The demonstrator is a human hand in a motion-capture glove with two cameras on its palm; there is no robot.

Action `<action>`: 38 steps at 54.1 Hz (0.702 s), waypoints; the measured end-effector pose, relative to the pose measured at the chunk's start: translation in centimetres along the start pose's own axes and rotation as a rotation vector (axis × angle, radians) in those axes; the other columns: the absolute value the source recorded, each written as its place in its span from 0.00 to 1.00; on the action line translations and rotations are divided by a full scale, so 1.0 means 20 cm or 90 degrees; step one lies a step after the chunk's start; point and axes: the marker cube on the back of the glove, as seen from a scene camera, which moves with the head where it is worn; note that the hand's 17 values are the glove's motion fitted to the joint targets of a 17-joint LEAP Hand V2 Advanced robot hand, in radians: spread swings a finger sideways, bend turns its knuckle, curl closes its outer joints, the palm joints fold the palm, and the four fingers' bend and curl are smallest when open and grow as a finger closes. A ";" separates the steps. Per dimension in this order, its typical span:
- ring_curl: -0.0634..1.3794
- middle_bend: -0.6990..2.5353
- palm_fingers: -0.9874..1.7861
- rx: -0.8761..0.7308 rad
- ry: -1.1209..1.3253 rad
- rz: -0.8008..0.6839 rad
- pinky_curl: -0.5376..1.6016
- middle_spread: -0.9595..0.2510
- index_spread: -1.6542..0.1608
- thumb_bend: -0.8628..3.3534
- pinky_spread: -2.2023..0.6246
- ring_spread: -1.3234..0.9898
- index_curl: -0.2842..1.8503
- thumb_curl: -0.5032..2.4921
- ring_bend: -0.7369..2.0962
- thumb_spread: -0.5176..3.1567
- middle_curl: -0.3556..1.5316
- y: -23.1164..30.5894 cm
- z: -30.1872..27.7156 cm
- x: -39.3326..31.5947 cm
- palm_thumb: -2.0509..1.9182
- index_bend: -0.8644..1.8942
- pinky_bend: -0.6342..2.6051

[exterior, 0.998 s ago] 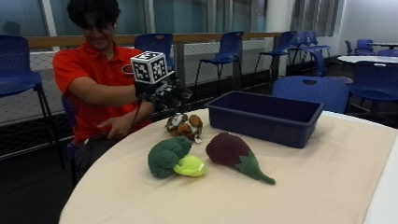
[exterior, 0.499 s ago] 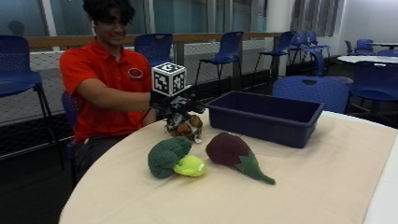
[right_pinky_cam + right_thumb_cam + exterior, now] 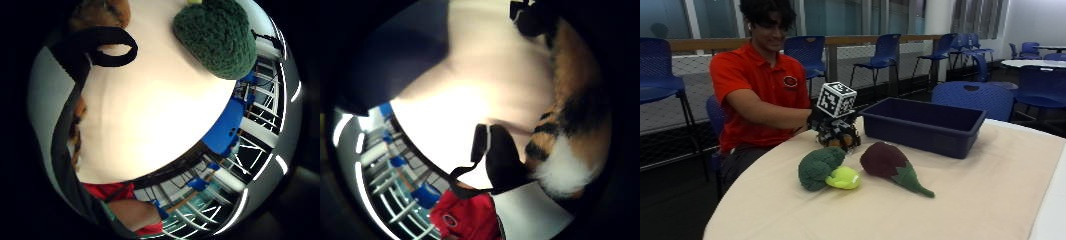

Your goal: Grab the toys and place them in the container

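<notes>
Orange, black and white plush: the small cat toy (image 3: 842,140) sits right under my right hand (image 3: 830,126), on the table edge nearest my chest. In the thumb-side palm view its fur (image 3: 575,130) fills the space by my palm, a gloved finger curling against it. I read the hand as closing round the toy, though whether the hold is complete I cannot tell.

Blue container (image 3: 923,124) stands just beyond my hand, off to its far side. Green broccoli toy (image 3: 818,167) with a yellow ball (image 3: 843,178) touching it lies near, out in front of the hand; purple eggplant toy (image 3: 889,165) beside those.

Risk, as I judge it: soft plush could squash and slide from a partial pinch as I lift, dropping short of the container wall. A low carry could also catch that near rim.

Surface: cream cloth (image 3: 973,200) over a round table. Room: blue chairs (image 3: 883,52), railing, windows behind.
</notes>
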 end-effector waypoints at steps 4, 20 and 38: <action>0.26 0.27 0.43 0.045 -0.014 0.015 0.43 0.74 0.70 0.21 0.72 0.54 0.27 0.26 0.48 0.47 0.24 0.01 0.00 -0.01 0.54 0.42 0.56; 0.31 0.31 0.68 0.153 -0.010 -0.005 0.41 0.55 0.70 0.26 0.63 0.41 0.33 0.33 0.54 0.46 0.30 0.04 -0.08 0.01 0.66 0.48 0.52; 0.32 0.33 0.70 0.182 -0.046 0.009 0.41 0.44 0.70 0.25 0.62 0.35 0.40 0.39 0.52 0.39 0.34 0.02 -0.52 0.10 0.68 0.50 0.48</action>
